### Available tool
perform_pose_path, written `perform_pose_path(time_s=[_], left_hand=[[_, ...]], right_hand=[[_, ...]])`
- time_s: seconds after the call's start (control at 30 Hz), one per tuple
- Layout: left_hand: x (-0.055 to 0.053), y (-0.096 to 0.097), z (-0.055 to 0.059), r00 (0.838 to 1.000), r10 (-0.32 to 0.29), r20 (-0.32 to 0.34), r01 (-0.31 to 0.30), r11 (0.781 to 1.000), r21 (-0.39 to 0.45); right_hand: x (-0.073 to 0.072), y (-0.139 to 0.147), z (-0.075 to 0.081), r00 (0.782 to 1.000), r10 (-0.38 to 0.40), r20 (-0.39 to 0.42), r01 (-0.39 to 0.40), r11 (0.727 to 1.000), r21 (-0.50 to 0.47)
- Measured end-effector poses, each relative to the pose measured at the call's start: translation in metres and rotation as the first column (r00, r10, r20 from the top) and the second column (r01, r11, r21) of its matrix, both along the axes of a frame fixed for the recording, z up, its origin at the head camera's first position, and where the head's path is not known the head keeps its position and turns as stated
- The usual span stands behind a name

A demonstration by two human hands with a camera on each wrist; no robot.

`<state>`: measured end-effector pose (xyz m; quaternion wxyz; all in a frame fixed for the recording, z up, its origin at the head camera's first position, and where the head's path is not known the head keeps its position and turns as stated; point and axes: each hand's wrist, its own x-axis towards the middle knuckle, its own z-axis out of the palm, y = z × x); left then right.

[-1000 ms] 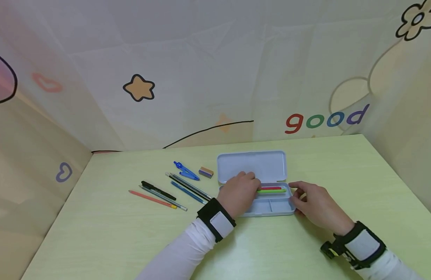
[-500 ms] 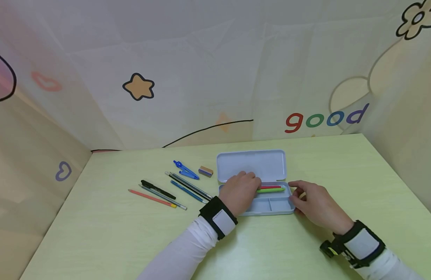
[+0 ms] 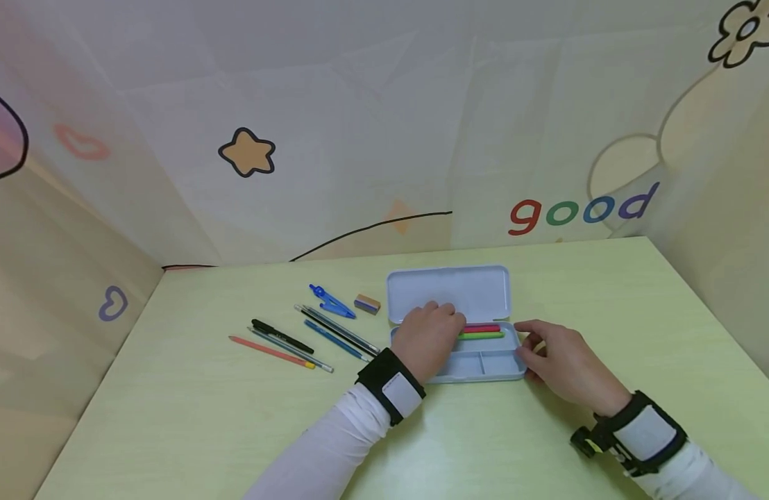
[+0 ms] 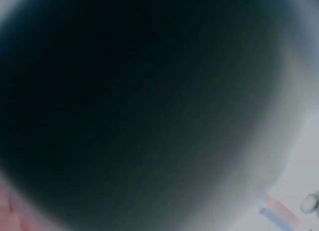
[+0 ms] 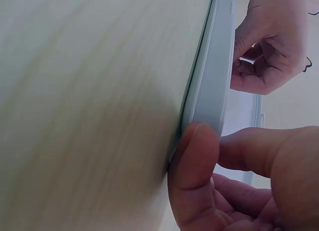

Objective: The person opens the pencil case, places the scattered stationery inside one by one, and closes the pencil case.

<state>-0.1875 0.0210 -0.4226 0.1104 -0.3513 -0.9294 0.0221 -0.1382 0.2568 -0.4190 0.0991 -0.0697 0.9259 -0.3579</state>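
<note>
A pale blue pencil case lies open on the table, lid folded back. My left hand reaches into its rear compartment with fingers curled. A green pen and a red pen show from under that hand; their left ends are hidden. The green one appears to be in my fingers, though the grip itself is covered. My right hand pinches the case's right end between thumb and forefinger. In the right wrist view, the thumb presses the case wall. The left wrist view is mostly dark and blocked.
Left of the case lie a blue compass, an eraser, several pencils, a blue pen, a black pen and an orange pencil. A printed cloth hangs behind the table.
The green pen has shifted slightly left inside the case, and more of the red pen shows behind it. My left wrist has moved a little; the right hand keeps its place.
</note>
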Motion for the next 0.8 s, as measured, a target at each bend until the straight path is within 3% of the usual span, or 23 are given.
perform_pose_path(time_s=[0.8], left_hand=[[0.0020,-0.0029,0.0027,1.000,0.002,0.016,-0.003,1.000,0.014]], right_hand=[[-0.0005,-0.0016,0.0012,1.000,-0.020,0.023,0.020,1.000,0.003]])
